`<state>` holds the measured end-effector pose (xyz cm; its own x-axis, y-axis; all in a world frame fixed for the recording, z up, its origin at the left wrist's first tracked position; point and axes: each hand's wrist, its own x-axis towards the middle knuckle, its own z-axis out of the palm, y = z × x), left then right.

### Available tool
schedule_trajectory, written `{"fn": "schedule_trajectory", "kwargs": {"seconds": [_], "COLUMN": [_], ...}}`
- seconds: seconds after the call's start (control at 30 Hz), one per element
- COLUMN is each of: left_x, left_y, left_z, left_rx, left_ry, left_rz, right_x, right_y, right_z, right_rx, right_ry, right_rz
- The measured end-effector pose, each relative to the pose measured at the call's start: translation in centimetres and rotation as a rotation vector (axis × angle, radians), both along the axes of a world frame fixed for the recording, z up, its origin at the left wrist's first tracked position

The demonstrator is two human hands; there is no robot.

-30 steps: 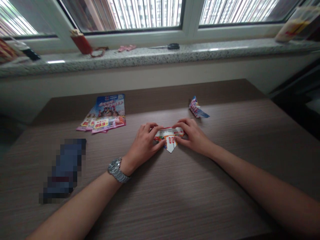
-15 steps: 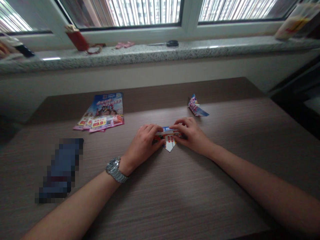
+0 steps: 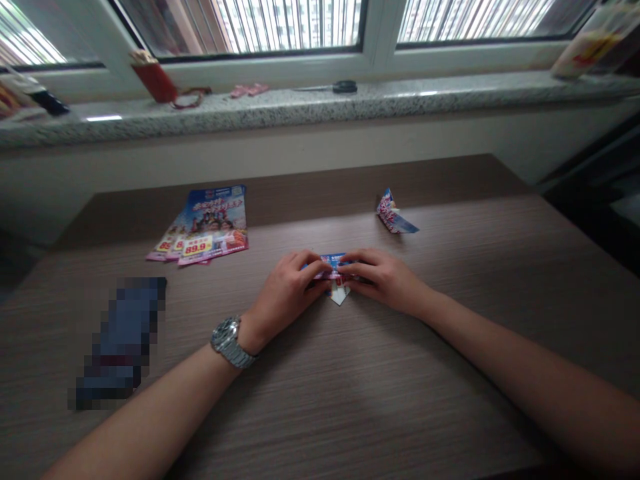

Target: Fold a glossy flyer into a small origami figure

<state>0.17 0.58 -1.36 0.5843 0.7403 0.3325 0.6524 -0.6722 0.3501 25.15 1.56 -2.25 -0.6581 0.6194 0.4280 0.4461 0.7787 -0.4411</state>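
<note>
A partly folded paper flyer (image 3: 333, 262) lies on the table before me, with a blue and pink printed flap on top and a white pointed tip toward me. My left hand (image 3: 295, 283) grips its left side, fingertips on the flap and thumb at the lower edge. On the right side my right hand (image 3: 383, 277) holds it the same way. Both sets of fingers nearly meet at the middle and cover the paper's ends. Beyond my right hand stands a folded paper piece (image 3: 393, 215) with similar print.
Several printed flyers (image 3: 215, 223) lie fanned at the far left of the table (image 3: 320, 400). A dark blurred-out object (image 3: 123, 340) rests by my left forearm. On the stone windowsill (image 3: 280, 113) are scissors (image 3: 344, 87), a red container (image 3: 154, 79) and a plastic bag (image 3: 587, 47).
The flyer's upper strip has come down toward me, so its blue and pink print now covers much of the white and red part. My right fingers have moved slightly nearer me.
</note>
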Motion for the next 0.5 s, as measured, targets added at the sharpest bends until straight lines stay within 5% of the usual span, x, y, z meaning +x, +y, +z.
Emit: {"fn": "schedule_trajectory", "kwargs": {"seconds": [0.5], "left_x": [-0.8], "left_y": [-0.4], "left_z": [1.5], "left_rx": [-0.003], "left_ry": [0.087], "left_rz": [-0.223], "right_x": [0.7], "right_y": [-0.3], "right_z": [0.1], "right_rx": [0.041], "right_ry": [-0.095], "right_rz": [0.054]}}
